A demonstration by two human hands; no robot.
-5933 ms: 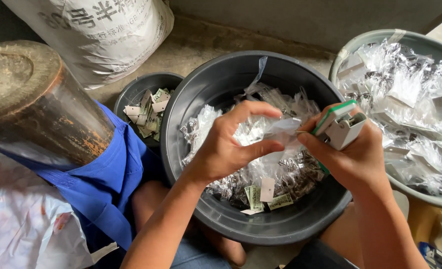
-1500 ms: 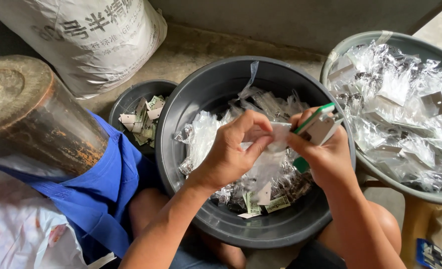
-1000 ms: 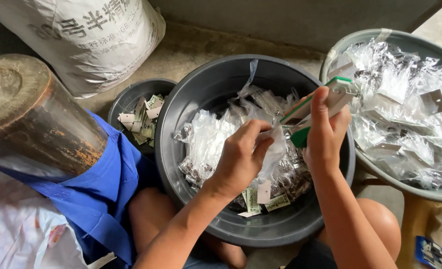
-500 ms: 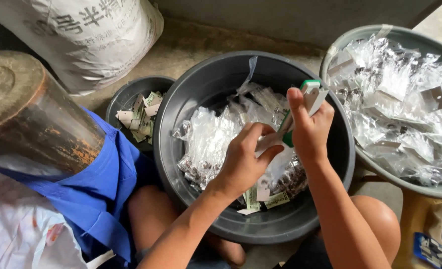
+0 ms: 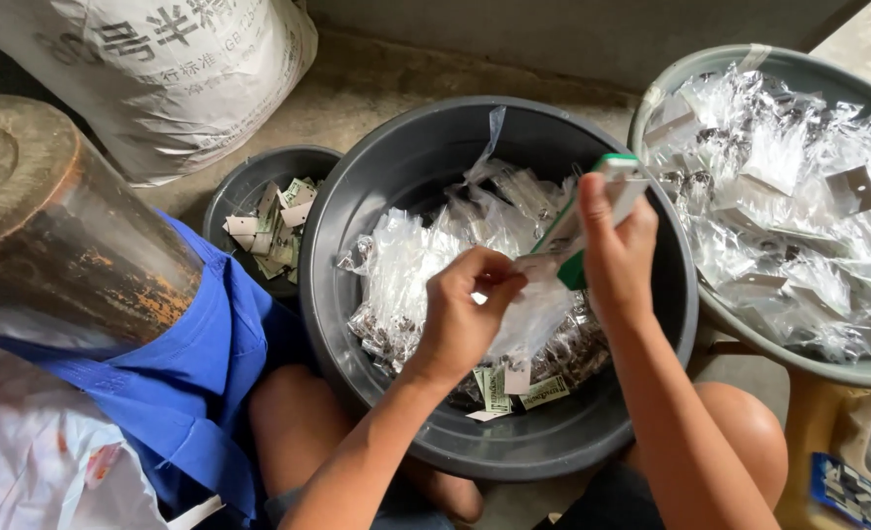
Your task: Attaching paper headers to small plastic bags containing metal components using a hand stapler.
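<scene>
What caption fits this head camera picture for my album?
Left hand pinches a clear plastic packet while right hand holds a green-and-white card over a dark basin.

The person's left hand (image 5: 465,319) is curled with its back toward the camera, thumb and forefinger pinched shut near the top. Its bare forearm rises from the lower edge, slanting up and to the right. The right hand (image 5: 614,250) stands just beside it and a little higher, back also showing, fingers pointing upward and closed in a grip. Its forearm runs in from the lower right.
</scene>
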